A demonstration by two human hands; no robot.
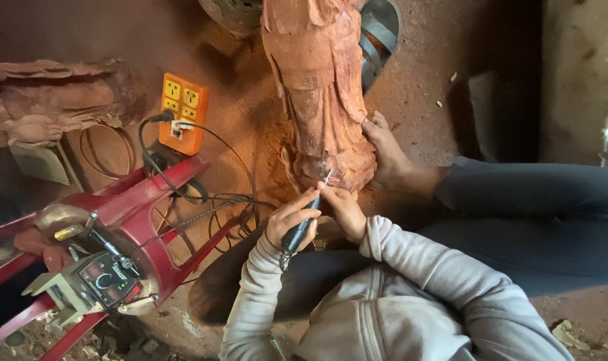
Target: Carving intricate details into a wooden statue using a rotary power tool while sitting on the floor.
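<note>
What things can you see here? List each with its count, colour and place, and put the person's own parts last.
carving: 1, reddish wood, centre, on the floor
second carving: 1, reddish, far left
power strip: 1, orange, left of the carving
stool: 1, red, lower left
control box: 1, pale with a black panel, on the stool
rotary tool: 1, black, tip at the carving's base
foot: 1, bare, against the carving
left hand: grips the rotary tool
right hand: steadies the tool's tip

Dusty reddish floor [438, 60], red plastic stool [150, 200], orange power strip [182, 113]
</note>
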